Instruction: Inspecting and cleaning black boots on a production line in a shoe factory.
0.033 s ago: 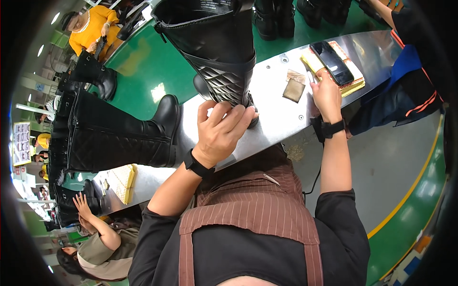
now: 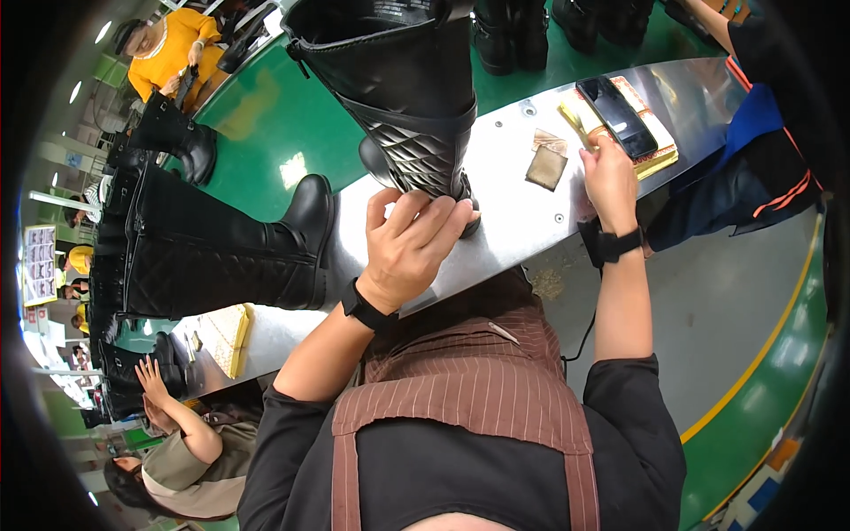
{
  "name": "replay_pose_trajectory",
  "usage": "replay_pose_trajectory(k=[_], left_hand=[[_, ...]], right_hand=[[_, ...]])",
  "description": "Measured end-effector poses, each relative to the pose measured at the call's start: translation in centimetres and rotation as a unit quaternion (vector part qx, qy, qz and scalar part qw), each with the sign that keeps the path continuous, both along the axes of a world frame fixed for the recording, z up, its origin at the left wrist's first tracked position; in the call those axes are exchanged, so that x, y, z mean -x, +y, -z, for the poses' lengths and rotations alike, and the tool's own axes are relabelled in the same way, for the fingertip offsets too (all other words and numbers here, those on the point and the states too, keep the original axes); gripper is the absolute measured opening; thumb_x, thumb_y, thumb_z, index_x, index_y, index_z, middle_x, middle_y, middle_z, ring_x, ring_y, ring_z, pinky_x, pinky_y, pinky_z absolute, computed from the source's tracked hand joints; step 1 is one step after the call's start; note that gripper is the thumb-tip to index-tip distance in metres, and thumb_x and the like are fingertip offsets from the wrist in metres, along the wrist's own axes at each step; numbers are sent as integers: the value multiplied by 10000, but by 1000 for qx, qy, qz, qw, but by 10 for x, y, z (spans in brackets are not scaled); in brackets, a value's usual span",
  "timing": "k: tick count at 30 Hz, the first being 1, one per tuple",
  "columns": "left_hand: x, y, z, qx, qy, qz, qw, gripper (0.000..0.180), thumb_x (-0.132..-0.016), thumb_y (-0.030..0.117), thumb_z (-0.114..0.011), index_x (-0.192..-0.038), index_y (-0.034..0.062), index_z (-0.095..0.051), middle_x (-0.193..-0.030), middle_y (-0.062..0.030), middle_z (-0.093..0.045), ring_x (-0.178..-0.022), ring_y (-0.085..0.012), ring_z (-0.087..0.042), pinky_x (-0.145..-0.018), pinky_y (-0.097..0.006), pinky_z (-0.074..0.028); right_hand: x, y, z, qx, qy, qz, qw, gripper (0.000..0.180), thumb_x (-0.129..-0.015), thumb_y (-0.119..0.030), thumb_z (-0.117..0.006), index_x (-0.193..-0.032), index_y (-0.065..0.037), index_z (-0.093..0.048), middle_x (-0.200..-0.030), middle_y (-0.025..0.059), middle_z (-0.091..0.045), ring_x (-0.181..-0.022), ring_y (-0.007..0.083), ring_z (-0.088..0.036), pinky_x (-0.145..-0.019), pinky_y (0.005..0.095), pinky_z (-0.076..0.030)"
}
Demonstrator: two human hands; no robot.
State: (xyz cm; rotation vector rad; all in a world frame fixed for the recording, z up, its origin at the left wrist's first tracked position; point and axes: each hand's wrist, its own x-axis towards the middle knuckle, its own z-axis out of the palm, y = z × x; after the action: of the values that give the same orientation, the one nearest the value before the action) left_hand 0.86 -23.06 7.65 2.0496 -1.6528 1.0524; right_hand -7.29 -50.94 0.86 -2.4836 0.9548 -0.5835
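A tall black boot (image 2: 407, 106) with a quilted ankle and a strap stands upright on the metal bench. My left hand (image 2: 412, 234) is closed around its lower part, fingers bent at the ankle near the buckle. Over to the right, my right hand (image 2: 611, 181) has its fingers curled together beside a yellow-edged stack of cloths or papers (image 2: 660, 159). What those fingertips hold, if anything, is too small to make out. A black phone (image 2: 618, 115) lies on top of the stack. Between my hands sits a small worn brown square pad (image 2: 546, 168).
Another black boot (image 2: 221, 239) stands left of my hand. Beyond the metal bench (image 2: 522, 221) runs a green surface (image 2: 266, 115) with more boots (image 2: 509, 40). A co-worker's hand (image 2: 152, 382) touches a boot at lower left; a second yellow stack (image 2: 232, 341) lies nearby.
My right hand has shifted very slightly to the right beside the stack. My left hand and the boot it holds stay in place.
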Motion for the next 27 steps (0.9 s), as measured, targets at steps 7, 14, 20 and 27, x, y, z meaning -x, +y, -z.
replay_pose_trajectory(k=[7, 14, 20, 27], left_hand=[[10, 1, 9, 55, 131, 30, 989, 180, -736, 106, -779, -886, 95, -680, -772, 8, -667, -635, -167, -549, -699, -313, -385], [13, -3, 9, 63, 148, 37, 986, 221, -749, 107, -767, -911, 102, -616, -782, 36, -658, -678, -140, -548, -673, -308, -369], [16, -6, 8, 74, 182, 33, 980, 149, -738, 103, -777, -847, 76, -679, -723, -1, -656, -612, -172, -541, -679, -311, -383], [15, -5, 11, 93, 200, 31, 975, 128, -739, 105, -774, -823, 77, -682, -708, 1, -649, -606, -173, -534, -674, -311, -381]], right_hand=[[28, 62, -35, -121, -289, -251, 916, 151, -890, -13, -611, -1041, -6, -607, -906, 135, -641, -811, 310, -630, -721, 368, -500], [16, 80, -30, 54, -237, -314, 918, 244, -778, -170, -762, -940, -73, -607, -794, 62, -581, -713, 254, -577, -619, 359, -473], [-1, 88, -23, 91, -262, -328, 903, 275, -748, -222, -769, -920, -88, -600, -717, 43, -504, -691, 233, -547, -593, 364, -459], [-9, 93, -26, 127, -246, -323, 905, 258, -766, -229, -751, -929, -96, -602, -719, 36, -497, -690, 229, -541, -586, 362, -454]])
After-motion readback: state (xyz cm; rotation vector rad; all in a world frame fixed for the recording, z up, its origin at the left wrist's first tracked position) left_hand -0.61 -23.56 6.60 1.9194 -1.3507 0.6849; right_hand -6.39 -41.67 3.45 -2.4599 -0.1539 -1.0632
